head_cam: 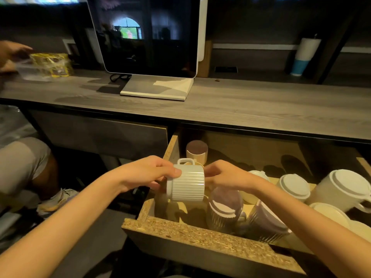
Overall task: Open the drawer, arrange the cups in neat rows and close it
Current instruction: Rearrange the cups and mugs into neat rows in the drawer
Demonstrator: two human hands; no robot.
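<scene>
Nearest us runs the rough chipboard front edge of the drawer (200, 235), already pulled out from under the counter (261, 105), so the opening step is done and we are in the arranging step. Above its left part we hold a white ribbed cup (186, 183) on its side, handle pointing away from us. Our left hand (148, 173) clasps its left end, thumb across the ribs; our right hand (224, 176) closes on the other end, though its fingertips are hidden behind the cup.

We judge the next move to be turning this cup mouth down like its neighbours and setting it on the bare drawer floor beneath it, at the front left, in line with the single upturned cup (196, 151) standing at the back left corner.

Right of that spot the rest are crowded: a purple ribbed cup (224, 213) and another purple cup (267, 223) lean against each other near the front, with white cups (295, 187) and a large white mug (345, 191) behind and to the right, none in rows yet. The nearer purple cup sits just beside the landing place and could be knocked.

On the counter stand a monitor (148, 37) and a paper cup (305, 57); at far left another person's hand (10, 53) touches a plastic box (46, 66), well apart from our work
</scene>
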